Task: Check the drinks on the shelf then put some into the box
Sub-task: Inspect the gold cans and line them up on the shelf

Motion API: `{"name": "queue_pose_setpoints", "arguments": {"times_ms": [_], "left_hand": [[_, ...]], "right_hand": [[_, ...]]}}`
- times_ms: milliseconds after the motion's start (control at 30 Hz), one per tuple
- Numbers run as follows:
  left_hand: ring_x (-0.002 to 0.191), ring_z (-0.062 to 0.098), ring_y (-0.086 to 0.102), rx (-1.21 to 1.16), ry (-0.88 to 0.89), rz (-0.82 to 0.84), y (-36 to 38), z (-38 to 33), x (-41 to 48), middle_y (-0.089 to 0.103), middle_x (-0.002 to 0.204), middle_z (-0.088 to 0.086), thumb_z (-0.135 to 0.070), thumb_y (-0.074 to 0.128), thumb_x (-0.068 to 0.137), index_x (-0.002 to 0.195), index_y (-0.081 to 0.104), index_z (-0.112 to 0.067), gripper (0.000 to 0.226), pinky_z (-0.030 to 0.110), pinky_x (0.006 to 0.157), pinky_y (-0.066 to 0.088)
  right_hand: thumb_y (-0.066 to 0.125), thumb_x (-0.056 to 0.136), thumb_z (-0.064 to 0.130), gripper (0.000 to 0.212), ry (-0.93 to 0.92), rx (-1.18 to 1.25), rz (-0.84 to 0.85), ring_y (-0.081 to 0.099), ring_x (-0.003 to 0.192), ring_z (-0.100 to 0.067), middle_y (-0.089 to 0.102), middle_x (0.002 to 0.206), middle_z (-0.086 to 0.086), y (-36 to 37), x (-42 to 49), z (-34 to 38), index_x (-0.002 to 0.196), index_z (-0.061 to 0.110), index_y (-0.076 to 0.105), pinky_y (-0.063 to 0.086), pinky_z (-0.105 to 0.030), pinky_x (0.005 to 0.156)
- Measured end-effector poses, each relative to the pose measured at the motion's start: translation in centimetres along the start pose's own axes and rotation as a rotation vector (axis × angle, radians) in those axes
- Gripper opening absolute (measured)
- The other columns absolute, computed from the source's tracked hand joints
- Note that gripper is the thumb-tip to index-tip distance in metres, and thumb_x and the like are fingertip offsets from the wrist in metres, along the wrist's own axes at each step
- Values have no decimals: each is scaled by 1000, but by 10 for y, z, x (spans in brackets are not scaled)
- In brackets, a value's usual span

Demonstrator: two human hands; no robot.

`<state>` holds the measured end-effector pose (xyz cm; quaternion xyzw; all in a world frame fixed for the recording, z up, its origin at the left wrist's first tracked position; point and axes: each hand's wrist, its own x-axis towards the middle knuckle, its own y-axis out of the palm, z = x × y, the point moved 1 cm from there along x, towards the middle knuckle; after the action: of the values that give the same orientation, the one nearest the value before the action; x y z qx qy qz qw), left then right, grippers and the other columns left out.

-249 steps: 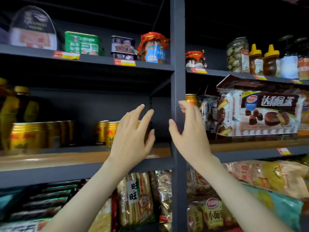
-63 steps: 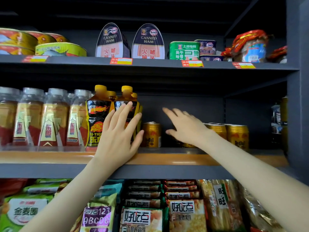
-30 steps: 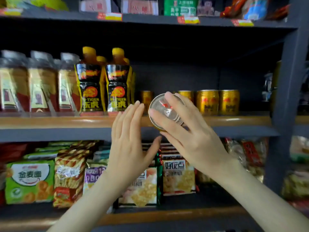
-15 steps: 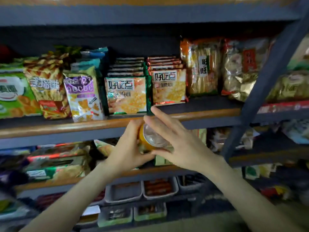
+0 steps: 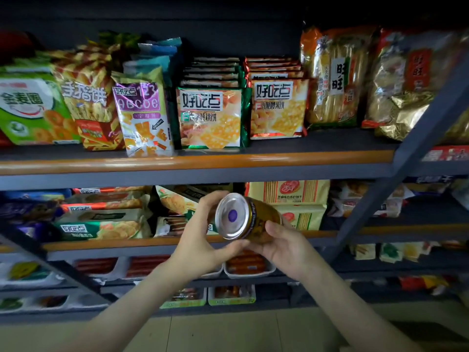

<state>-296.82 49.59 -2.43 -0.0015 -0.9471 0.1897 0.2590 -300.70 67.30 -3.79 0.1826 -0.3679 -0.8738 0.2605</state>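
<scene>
**Can lying crosswise between my two hands, box out of sight**

I have one gold can [image 5: 247,219] off the shelving and up in front of me, and both hands are on it. It lies on its side: the long axis runs roughly from 9 o'clock to 3 o'clock, with the silver end swung round toward me so that I look almost straight at it and at the purple spot in its centre. I judge this to be the checking step, not yet the packing.

My left hand [image 5: 200,237] sits at 9 o'clock of the can and grasps that silver end, fingers curled over the top of the rim and thumb under it. My right hand [image 5: 289,250] sits at about 4 o'clock and cradles the gold body from below, thumb laid across the side; its fingers are behind the can and I cannot see them.

Behind the can is a shelf [image 5: 193,161] of snack packets [image 5: 210,118], with another at 12 o'clock above it. Bare floor [image 5: 228,329] shows at 6 o'clock.

The box is nowhere in view, so I cannot say which way it lies from the can. What matters for the next move is the grasp — my right hand has the body, my left only the rim. I would let the right carry it, and stand it upright before lowering it in.
</scene>
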Motion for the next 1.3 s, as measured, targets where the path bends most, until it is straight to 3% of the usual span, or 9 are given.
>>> {"name": "queue_pose_setpoints", "arguments": {"times_ms": [267, 367, 500, 600, 767, 1000, 1100, 1200, 1300], "left_hand": [[103, 3, 61, -158, -219, 58, 2, -10, 8, 62, 107, -20, -38, 82, 62, 119, 51, -24, 66, 18, 85, 48], [96, 12, 66, -224, -392, -69, 7, -8, 7, 67, 97, -10, -49, 81, 54, 110, 57, -21, 67, 27, 79, 55], [90, 11, 68, -291, -644, -164, 12, -7, 8, 68, 100, 4, -62, 77, 57, 108, 58, -18, 70, 26, 77, 56], [99, 13, 65, -191, -759, -41, 6, -7, 10, 67, 108, 0, -81, 61, 58, 108, 57, -25, 75, 39, 94, 52], [93, -11, 53, 160, -483, 183, -10, -26, 20, 52, 117, -18, -68, 57, 66, 134, 40, -28, 80, 2, 74, 39], [63, -1, 61, 477, -475, 441, -11, -34, 29, 66, 76, -11, -63, 68, 75, 109, 59, -25, 52, 18, 59, 49], [70, 2, 69, 8, -779, 354, -2, -30, 30, 73, 84, -5, -56, 65, 78, 106, 63, -21, 45, 21, 63, 55], [84, 17, 72, -489, -986, 221, 5, -30, 30, 75, 93, 5, -56, 59, 68, 116, 62, -16, 63, 32, 73, 58], [77, 20, 72, -779, -1027, 166, 9, -34, 32, 74, 90, 10, -52, 58, 69, 110, 63, -12, 58, 32, 66, 59]], "right_hand": [[90, 62, 40, 71, 148, -41, 144, 66, 104, -36, 64, 121, -21, -1, -2, -12, 121, 9, 66, 56, -50, 85], [87, 67, 37, 82, 147, -149, 214, 61, 112, -35, 61, 125, -16, -4, -3, -12, 136, 11, 50, 53, -53, 88], [81, 65, 7, 76, 51, -284, 4, 65, 82, -24, 60, 106, -14, -4, -3, -13, 129, 19, 42, 53, -30, 59], [78, 67, 18, 68, 29, -347, -16, 55, 61, -18, 59, 90, -9, -2, -4, -11, 125, 23, 43, 42, -25, 44], [68, 77, 42, 46, 73, -553, -29, 47, 51, -16, 64, 78, 1, 1, -6, 0, 116, 26, 53, 33, -26, 38], [59, 80, 63, 42, 70, -857, -65, 42, 46, -16, 55, 65, 0, 12, 1, 20, 95, 24, 62, 30, -24, 38], [55, 83, 57, 44, 12, -836, -73, 57, 65, -19, 63, 84, -2, 16, 1, 29, 113, 25, 61, 44, -24, 45], [60, 85, 55, 44, -52, -917, -92, 64, 100, -15, 66, 108, 1, 14, 2, 36, 121, 29, 59, 54, -31, 79], [60, 78, 63, 49, -30, -891, -91, 60, 115, -15, 67, 115, 6, 16, 2, 38, 116, 33, 65, 39, -46, 107]]}}
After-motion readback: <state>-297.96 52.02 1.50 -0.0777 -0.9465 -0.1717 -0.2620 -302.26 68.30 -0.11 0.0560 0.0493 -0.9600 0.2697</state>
